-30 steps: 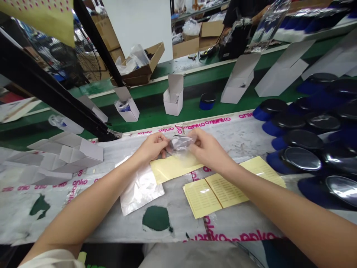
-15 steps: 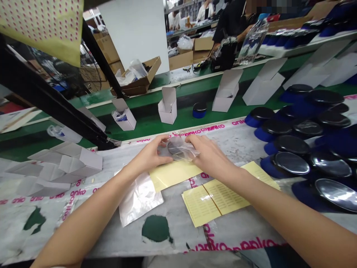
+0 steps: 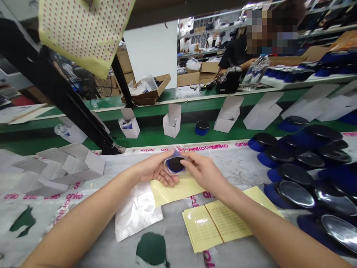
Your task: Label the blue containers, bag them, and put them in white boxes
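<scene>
A small round dark item with a blue rim [image 3: 175, 164], wrapped in clear plastic, is between my hands near the middle of the bench. My left hand [image 3: 157, 168] holds it from the left, fingers curled beneath. My right hand [image 3: 203, 169] pinches its plastic on the right side. Just below lie a yellow sheet [image 3: 175, 190] and a clear plastic bag [image 3: 136, 214]. Yellow label sheets [image 3: 228, 219] rest under my right forearm.
Blue round containers with black tops [image 3: 295, 193] crowd the right side. Open white boxes [image 3: 171, 124] stand on the green conveyor [image 3: 152, 130]; more boxes [image 3: 80, 160] lie left, near a black post [image 3: 69, 100]. A person [image 3: 237, 52] is beyond.
The wrapped item has turned so its dark face shows. My left hand has moved under it, palm up, and my right fingers have closed on its edge. The view has tilted up.
</scene>
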A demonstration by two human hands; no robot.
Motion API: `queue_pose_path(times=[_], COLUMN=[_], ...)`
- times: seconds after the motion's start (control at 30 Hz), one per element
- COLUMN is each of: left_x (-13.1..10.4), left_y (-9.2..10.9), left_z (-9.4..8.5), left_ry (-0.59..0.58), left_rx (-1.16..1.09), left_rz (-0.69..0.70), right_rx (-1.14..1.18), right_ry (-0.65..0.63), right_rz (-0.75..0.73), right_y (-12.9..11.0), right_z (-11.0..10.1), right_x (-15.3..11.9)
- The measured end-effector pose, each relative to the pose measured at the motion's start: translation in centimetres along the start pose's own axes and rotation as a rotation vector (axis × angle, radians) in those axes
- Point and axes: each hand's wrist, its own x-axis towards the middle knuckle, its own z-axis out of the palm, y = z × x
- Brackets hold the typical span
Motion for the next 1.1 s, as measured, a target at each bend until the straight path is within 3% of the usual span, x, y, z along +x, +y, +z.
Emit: queue_pose_path(times=[0.13,0.33,0.47,0.63,0.73,0.83,1.1], left_x=[-0.2,-1.6,-3.3,-3.4,-2.9,-2.5,-1.5], left_y=[0.0,1.0,0.1,-2.9,-4.1,-4.6,-5.1], left_z=[0.3,0.6,-0.6,-1.3,-0.7,0.1,1.8], left_ry=[0.304,0.427,0.648,0.403,0.33,0.331,0.228], left_rx=[0.239,0.373,0.446,0.801,1.047,1.172,1.018], left_rz=[0.198,0.526,0.658,0.491,0.458,0.443,0.477], right_rx=[-0.079,-0.357,-0.355,-0.513,-0.652,-0.705,-0.785], right_ry=[0.012,-0.282,-0.244,0.239,0.203,0.179,0.22], right_rz=[0.034,-0.074,-0.087,-0.17,-0.15,-0.082,-0.075], right_y=[-0.4,-1.8,-3.5,-4.6,-3.6,-2.3,-1.9], right_z=[-0.6,0.3,-1.0,-1.7,-0.4,1.0,1.9], right_x=[1.7,3.7,7.1,14.0,16.5,17.0,16.7])
